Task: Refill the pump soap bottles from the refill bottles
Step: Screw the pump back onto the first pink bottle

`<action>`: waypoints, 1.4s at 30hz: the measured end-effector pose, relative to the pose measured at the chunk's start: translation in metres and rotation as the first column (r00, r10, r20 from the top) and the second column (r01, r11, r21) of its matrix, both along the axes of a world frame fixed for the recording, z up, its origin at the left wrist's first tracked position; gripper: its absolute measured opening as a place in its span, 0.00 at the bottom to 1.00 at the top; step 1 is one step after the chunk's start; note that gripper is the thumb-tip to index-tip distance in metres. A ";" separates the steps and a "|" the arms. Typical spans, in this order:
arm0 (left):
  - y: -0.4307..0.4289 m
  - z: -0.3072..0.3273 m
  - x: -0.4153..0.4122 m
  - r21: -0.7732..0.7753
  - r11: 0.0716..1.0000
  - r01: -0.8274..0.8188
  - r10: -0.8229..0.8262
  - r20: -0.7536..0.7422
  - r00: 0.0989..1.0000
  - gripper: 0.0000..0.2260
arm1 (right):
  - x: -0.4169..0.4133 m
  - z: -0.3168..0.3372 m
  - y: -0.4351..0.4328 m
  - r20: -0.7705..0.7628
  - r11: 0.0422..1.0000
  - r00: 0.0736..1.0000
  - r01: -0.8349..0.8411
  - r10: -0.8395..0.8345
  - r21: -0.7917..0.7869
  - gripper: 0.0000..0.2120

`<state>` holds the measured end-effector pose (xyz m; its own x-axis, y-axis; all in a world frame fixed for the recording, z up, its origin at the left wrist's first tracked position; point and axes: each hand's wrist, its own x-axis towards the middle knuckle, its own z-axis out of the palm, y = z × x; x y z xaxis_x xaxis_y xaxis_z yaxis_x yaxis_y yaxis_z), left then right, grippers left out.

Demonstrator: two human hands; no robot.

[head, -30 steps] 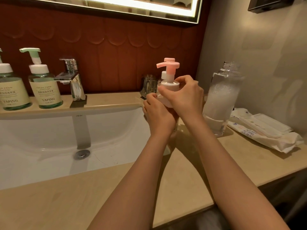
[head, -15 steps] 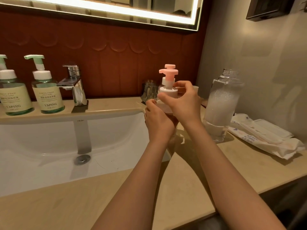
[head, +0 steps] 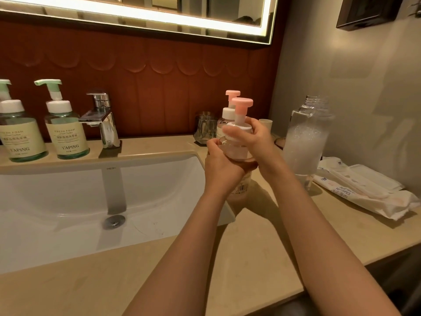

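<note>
At the right corner of the sink (head: 68, 201), over the beige counter (head: 262, 247), we see the pump bottle (head: 238, 153) upright between both hands. Its body is clear and round-shouldered, tinted faintly pink, with a barcode label low on the side. A white collar sits on its neck and a flat pink pump head tops the stem. The left hand (head: 219, 163) is wrapped round the body from the sink side. The right hand (head: 257, 139) curls its fingers and thumb round the white collar. We cannot tell whether the base rests on the counter.

Just behind it stands a second pink pump bottle (head: 227, 114), with a glass tumbler (head: 205, 130) beside that. To the right, near the right wrist, the refill bottle (head: 304, 147) stands uncapped, clear-walled and filled most of the way with white foam.

The basin edge drops away just left of the left wrist. Beyond the refill bottle a pack of wipes (head: 364, 195) lies against the side wall (head: 364, 99), so the space there is narrow. Bare counter runs toward us under both forearms. Across the basin, well apart, the tap (head: 102, 120) stands with a green-topped bottle (head: 67, 136) beside it and another green bottle (head: 21, 137) at the frame's edge.
</note>
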<state>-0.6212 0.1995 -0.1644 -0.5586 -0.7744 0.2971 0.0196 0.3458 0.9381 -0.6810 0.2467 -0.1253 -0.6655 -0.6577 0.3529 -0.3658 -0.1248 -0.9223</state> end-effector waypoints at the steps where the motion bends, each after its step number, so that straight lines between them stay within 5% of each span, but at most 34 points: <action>1: -0.003 0.001 0.003 0.037 0.998 0.058 -0.058 0.005 0.998 0.39 | -0.003 0.002 0.005 0.044 0.994 0.994 -0.105 0.105 -0.008 0.30; 3: -0.007 0.002 0.007 0.081 0.988 0.130 -0.131 0.009 0.991 0.39 | -0.007 0.003 0.011 0.039 0.990 0.990 -0.138 0.139 -0.035 0.25; 9: 0.000 0.005 0.000 0.082 0.997 0.006 -0.008 0.022 1.000 0.34 | 0.012 -0.002 -0.003 -0.174 0.961 0.946 0.257 -0.272 -0.106 0.24; 11: -0.005 0.004 0.002 0.075 0.996 0.048 -0.049 0.014 0.999 0.35 | 0.009 -0.002 0.000 -0.141 0.977 0.969 0.191 -0.203 -0.092 0.26; 14: -0.017 0.003 0.013 0.027 0.952 0.305 -0.306 0.069 0.949 0.33 | -0.001 0.001 0.012 0.037 0.993 0.992 -0.116 0.117 -0.028 0.25; 16: -0.020 0.003 0.017 0.025 0.921 0.388 -0.388 0.090 0.917 0.31 | -0.003 0.001 0.014 0.033 0.990 0.989 -0.143 0.142 0.021 0.24; 22: -0.014 -0.002 0.006 -0.099 0.975 0.201 -0.200 0.025 0.980 0.31 | 0.006 0.001 0.002 -0.067 0.995 0.995 0.079 -0.075 0.053 0.31; 27: -0.008 -0.004 0.002 -0.058 0.992 0.113 -0.110 0.055 0.992 0.34 | 0.013 -0.001 -0.006 -0.141 0.977 0.969 0.209 -0.201 0.041 0.30; 30: -0.008 -0.008 0.005 0.024 0.999 -0.039 0.036 0.144 0.989 0.37 | 0.007 0.001 -0.001 0.054 1.000 0.998 0.012 -0.013 0.027 0.32; 35: -0.032 0.003 0.029 0.060 0.990 0.129 -0.136 0.148 0.980 0.35 | -0.026 -0.007 0.022 0.282 0.870 0.832 -0.493 0.477 -0.017 0.32; 38: -0.054 0.017 0.043 0.064 0.981 0.181 -0.190 0.206 0.960 0.34 | -0.033 -0.006 0.010 0.276 0.841 0.830 -0.529 0.485 0.114 0.40; 42: -0.087 0.031 0.055 0.037 0.972 0.230 -0.232 0.234 0.944 0.27 | -0.021 0.001 -0.024 0.012 0.828 0.913 -0.376 0.409 0.416 0.38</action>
<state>-0.5659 0.1127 -0.1335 -0.7758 -0.6176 0.1293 -0.1234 0.3494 0.9288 -0.7024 0.2229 -0.1240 -0.3035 -0.9520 0.0393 -0.4346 0.1016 -0.8949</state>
